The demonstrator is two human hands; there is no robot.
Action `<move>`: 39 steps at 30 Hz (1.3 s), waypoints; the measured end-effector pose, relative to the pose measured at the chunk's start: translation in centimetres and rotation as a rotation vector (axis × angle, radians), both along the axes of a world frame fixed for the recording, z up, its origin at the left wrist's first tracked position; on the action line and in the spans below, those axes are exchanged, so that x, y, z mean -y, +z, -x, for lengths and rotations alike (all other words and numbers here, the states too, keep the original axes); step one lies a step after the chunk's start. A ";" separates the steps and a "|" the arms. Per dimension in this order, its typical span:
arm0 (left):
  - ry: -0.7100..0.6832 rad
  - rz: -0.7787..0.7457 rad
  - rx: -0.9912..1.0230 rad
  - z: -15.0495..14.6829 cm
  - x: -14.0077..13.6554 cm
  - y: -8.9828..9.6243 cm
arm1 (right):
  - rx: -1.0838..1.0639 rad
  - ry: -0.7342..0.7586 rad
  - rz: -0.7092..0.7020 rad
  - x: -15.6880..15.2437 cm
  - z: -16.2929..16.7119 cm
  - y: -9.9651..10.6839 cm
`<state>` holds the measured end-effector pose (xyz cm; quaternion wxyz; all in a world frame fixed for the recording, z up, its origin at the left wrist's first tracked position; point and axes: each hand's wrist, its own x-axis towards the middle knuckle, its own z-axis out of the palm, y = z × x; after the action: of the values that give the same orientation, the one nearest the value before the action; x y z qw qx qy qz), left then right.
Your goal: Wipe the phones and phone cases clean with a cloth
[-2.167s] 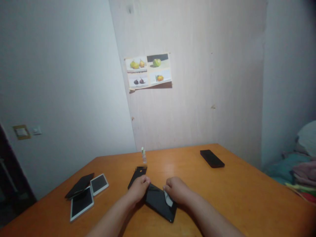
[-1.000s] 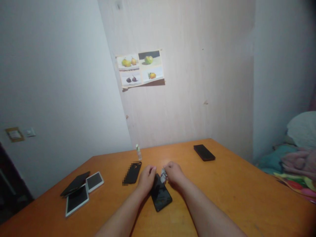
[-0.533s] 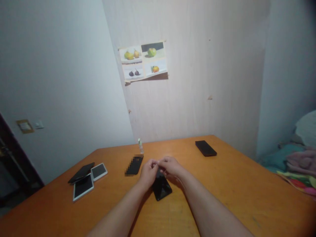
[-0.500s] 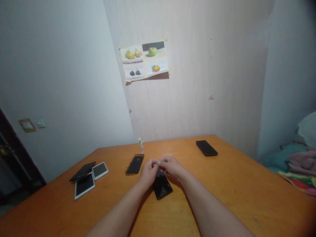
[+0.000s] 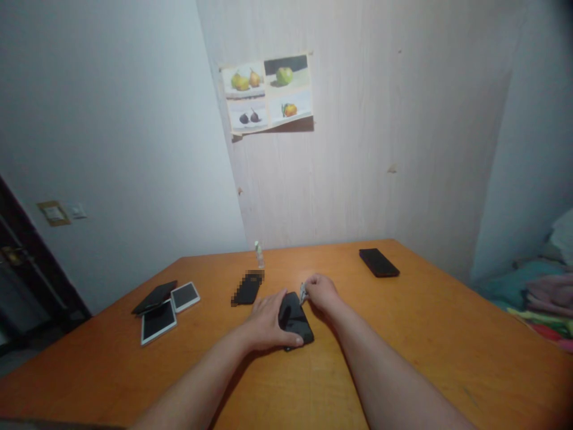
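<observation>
A black phone [image 5: 295, 322] with a glossy dark screen lies on the table in front of me. My left hand [image 5: 268, 322] spans it from the left, the thumb on its near end and the fingers along the far left edge. At the phone's upper right edge is my right hand [image 5: 321, 292], with fingers pinched on a small crumpled whitish cloth [image 5: 303, 292]. That cloth is partly hidden by the fingers, and its lower tip reaches the phone's edge.
Beyond my left hand lies another black phone [image 5: 249, 288], partly pixelated, with a small clear bottle [image 5: 259, 255] behind it. Two white-framed tablets [image 5: 159, 322] and a dark case [image 5: 155, 297] overlap at left. A black rectangular item [image 5: 379, 263] rests at far right on the wooden table [image 5: 403, 334].
My hands were together over the phone's far end. Now they are apart: the left has come down onto the phone, and the right has shifted right with the whitish cloth. The view tilted slightly.
</observation>
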<state>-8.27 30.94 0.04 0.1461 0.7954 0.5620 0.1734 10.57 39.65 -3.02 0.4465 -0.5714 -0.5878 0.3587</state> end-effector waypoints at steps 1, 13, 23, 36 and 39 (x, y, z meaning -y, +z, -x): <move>-0.028 0.008 0.011 0.2 -0.2 0.1 | 0.039 -0.006 -0.010 0.0 0.0 -0.1; -0.138 0.112 -0.019 2.0 -0.9 -0.4 | 0.408 0.079 -0.064 0.8 -0.2 0.5; -0.156 0.089 0.021 2.0 -0.7 -1.1 | 0.568 0.164 -0.044 2.0 -0.2 1.5; -0.155 0.052 0.098 1.9 -0.7 -1.7 | 0.617 0.582 0.113 5.2 -2.2 5.0; -0.170 0.055 0.109 2.1 -0.7 -1.7 | 0.598 0.669 0.145 5.3 -2.9 5.5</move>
<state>-10.33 31.66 -1.70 0.2124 0.8254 0.4881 0.1881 13.42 34.39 2.44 0.0755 -0.4584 -0.8165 0.3427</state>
